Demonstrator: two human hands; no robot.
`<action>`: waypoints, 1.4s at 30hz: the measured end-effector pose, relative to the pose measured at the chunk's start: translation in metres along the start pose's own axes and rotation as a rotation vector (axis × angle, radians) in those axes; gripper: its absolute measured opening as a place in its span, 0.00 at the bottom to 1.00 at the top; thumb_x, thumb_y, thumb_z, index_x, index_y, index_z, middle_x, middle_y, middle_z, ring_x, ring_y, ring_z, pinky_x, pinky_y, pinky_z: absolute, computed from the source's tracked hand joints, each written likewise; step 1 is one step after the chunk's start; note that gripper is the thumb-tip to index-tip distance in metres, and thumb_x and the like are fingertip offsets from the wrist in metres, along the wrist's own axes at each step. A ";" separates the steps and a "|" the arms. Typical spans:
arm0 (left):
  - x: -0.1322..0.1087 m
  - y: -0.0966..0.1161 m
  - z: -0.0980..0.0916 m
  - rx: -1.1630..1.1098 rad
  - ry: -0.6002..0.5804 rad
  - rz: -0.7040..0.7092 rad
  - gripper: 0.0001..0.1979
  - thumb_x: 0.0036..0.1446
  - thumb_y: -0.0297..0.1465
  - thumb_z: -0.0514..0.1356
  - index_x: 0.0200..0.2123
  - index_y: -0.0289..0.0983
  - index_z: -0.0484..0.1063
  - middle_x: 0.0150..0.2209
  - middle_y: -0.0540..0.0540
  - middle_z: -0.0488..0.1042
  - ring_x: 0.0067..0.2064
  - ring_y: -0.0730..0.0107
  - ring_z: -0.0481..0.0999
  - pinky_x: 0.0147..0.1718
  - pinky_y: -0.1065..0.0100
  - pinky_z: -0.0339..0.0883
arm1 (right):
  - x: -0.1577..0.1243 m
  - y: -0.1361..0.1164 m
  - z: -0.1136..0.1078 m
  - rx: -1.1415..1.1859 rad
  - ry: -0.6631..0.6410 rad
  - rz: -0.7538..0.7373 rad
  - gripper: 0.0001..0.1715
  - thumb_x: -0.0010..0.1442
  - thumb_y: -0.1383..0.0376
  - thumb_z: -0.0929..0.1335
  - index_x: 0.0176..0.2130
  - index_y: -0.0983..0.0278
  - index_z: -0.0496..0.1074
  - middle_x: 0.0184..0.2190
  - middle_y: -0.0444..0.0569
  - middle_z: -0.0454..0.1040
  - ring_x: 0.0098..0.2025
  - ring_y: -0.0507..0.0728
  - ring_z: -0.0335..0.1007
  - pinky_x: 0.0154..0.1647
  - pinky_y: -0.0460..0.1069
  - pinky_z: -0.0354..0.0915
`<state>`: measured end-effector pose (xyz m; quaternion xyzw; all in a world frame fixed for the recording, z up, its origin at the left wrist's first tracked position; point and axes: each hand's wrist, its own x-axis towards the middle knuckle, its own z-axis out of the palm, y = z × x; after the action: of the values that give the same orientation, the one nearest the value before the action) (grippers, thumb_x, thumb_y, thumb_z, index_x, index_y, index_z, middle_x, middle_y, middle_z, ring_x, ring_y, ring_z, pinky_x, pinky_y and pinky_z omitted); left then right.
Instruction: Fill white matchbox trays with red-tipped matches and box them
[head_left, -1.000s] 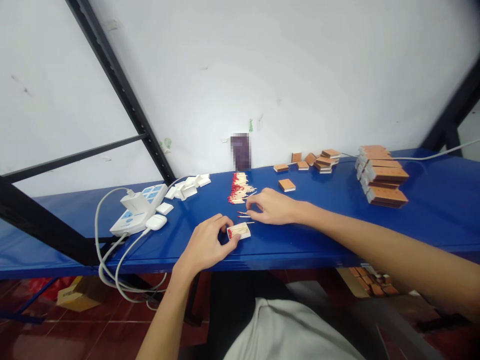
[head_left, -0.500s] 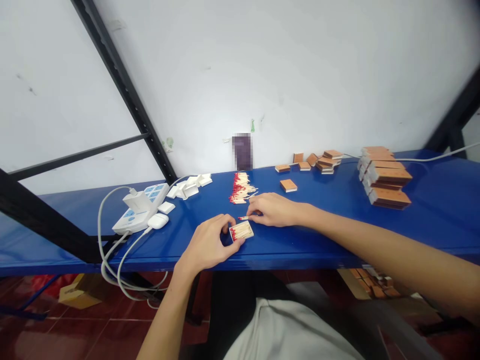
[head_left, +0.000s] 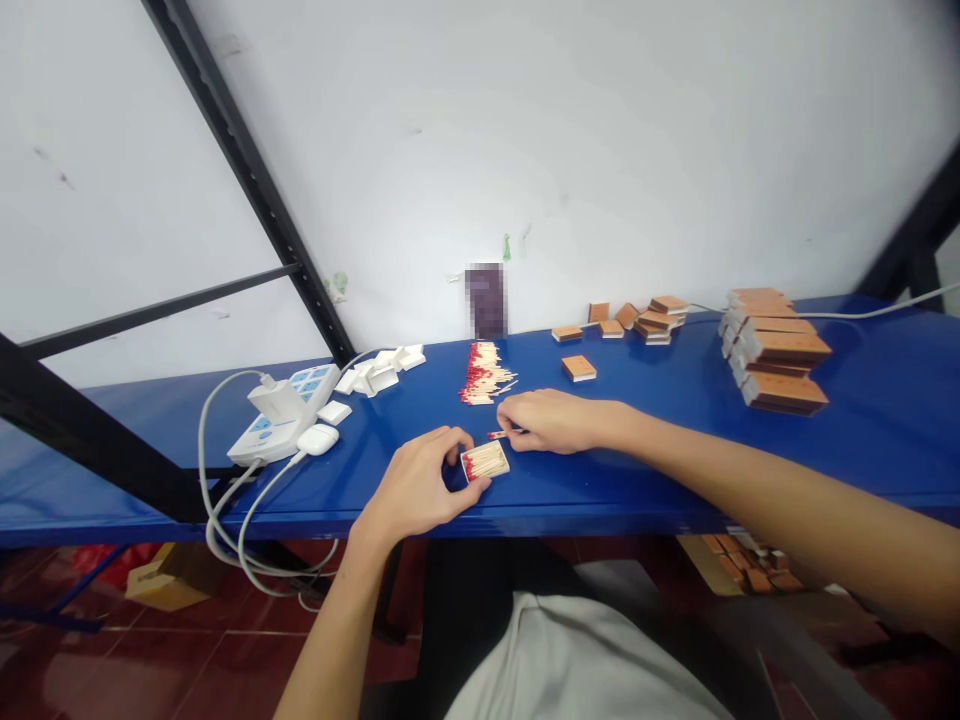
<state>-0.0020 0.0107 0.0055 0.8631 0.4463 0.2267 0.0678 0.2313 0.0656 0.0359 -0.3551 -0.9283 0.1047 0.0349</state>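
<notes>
My left hand (head_left: pixel 429 482) is closed around a small white matchbox tray (head_left: pixel 504 474), thumb at the near side and fingers at the far left. Red-tipped matches (head_left: pixel 486 461) lie side by side in the tray, heads to the left. Just beyond the tray's far right corner, my right hand (head_left: pixel 546 420) pinches a few matches (head_left: pixel 496 435), with their red heads poking out leftward from the fingertips. Behind my hands lies a loose heap of matches (head_left: pixel 486 375), most heads pointing left.
White trays (head_left: pixel 375 372) lie at the left by a power strip (head_left: pixel 285 412) with cables and a white charging case (head_left: pixel 318 439). Brown matchbox sleeves or boxes (head_left: pixel 579 368) sit at the back right. Stacked matchboxes (head_left: pixel 780 350) stand farther right. A dark, pixelated object (head_left: pixel 487 300) leans on the wall.
The matches in my right fingertips have shifted slightly right, farther into the pinch. My left hand stays on the tray, and the view has shifted a little.
</notes>
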 end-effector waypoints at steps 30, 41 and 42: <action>-0.001 -0.001 0.002 -0.021 0.019 0.012 0.11 0.58 0.41 0.63 0.36 0.40 0.71 0.30 0.53 0.68 0.30 0.69 0.67 0.32 0.67 0.60 | 0.007 -0.013 0.020 0.196 0.277 -0.282 0.08 0.63 0.67 0.68 0.40 0.66 0.77 0.36 0.49 0.69 0.34 0.52 0.66 0.38 0.48 0.62; -0.001 -0.001 0.001 -0.020 0.015 0.007 0.12 0.58 0.41 0.63 0.35 0.39 0.70 0.30 0.53 0.68 0.30 0.70 0.68 0.31 0.68 0.59 | 0.007 -0.014 0.022 0.241 0.258 -0.331 0.10 0.63 0.68 0.67 0.39 0.64 0.80 0.35 0.49 0.73 0.34 0.52 0.69 0.37 0.47 0.63; -0.001 -0.001 0.001 -0.018 0.013 0.007 0.12 0.58 0.41 0.63 0.35 0.39 0.70 0.30 0.53 0.68 0.30 0.70 0.67 0.31 0.68 0.59 | 0.007 -0.014 0.023 0.242 0.264 -0.324 0.10 0.64 0.68 0.67 0.40 0.64 0.79 0.35 0.49 0.73 0.34 0.52 0.69 0.37 0.47 0.62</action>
<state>-0.0027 0.0109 0.0043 0.8624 0.4418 0.2366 0.0717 0.2137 0.0562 0.0168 -0.2054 -0.9412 0.1609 0.2146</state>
